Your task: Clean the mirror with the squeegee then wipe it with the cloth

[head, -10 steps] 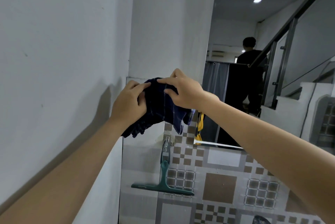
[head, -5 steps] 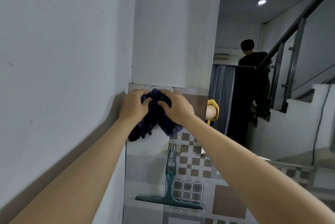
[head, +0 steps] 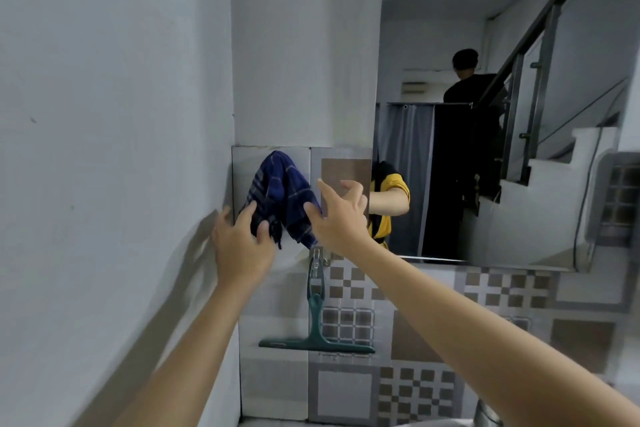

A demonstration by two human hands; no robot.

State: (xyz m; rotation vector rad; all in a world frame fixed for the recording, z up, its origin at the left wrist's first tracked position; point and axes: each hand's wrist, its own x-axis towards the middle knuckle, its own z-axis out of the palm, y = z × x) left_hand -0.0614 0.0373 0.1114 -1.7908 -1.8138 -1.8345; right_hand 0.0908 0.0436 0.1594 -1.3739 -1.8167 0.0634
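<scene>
Two hands at cloth [head: 282, 198] | squeegee [head: 316, 319] handle up, blade horizontal

home bathroom: tiled wall [head: 433, 340], mirror [head: 519, 149], staircase [head: 568, 163].

Both forearms are bare to the frame's lower edge, the left hand [head: 242, 246] and right hand [head: 341, 215] wear no gloves, rings or watch, and the mirror [head: 485, 28] reflects a short yellow sleeve [head: 393, 184] with dark trim.

both hands [head: 242, 246] [head: 337, 215] spread-fingered at hung cloth [head: 282, 196] above squeegee [head: 316, 329].
</scene>
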